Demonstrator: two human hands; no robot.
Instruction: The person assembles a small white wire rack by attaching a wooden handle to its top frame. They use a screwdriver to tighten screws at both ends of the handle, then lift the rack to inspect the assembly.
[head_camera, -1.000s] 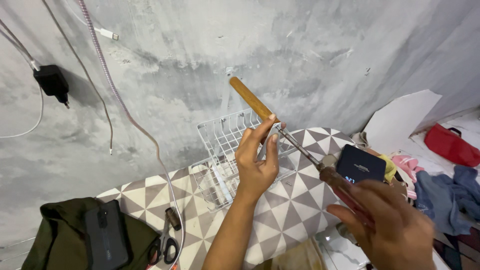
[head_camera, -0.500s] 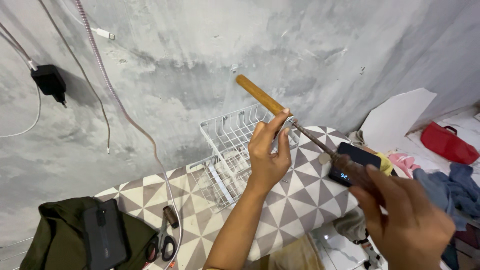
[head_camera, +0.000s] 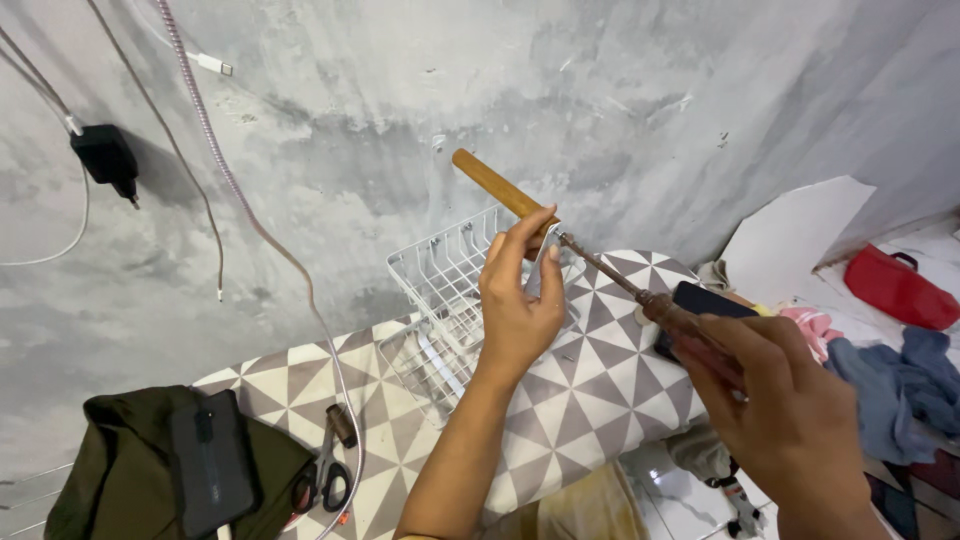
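My left hand (head_camera: 520, 310) is raised over the patterned board and pinches a tool with a light wooden handle (head_camera: 495, 185) that points up and to the left. My right hand (head_camera: 790, 420), at the lower right, grips the reddish-brown handle of a screwdriver (head_camera: 675, 312). Its thin metal shaft (head_camera: 600, 268) runs up and to the left, and its tip meets the wooden-handled tool right at my left fingertips. Where the tip touches is hidden by my fingers. A white wire basket (head_camera: 440, 270) lies tilted behind my left hand.
The board's triangle-patterned cover (head_camera: 590, 390) stands against a grey wall. On it lie scissors (head_camera: 325, 478), an olive cloth (head_camera: 110, 480) with a black phone (head_camera: 210, 462), and a dark flat device (head_camera: 712, 300). A charger (head_camera: 105, 160) and cables (head_camera: 250, 220) hang on the wall. A red bag (head_camera: 890, 288) and clothes (head_camera: 900, 385) lie right.
Both hands keep their hold. My right hand has risen slightly, bringing the screwdriver higher, and the wooden handle has shifted a little in my left hand.
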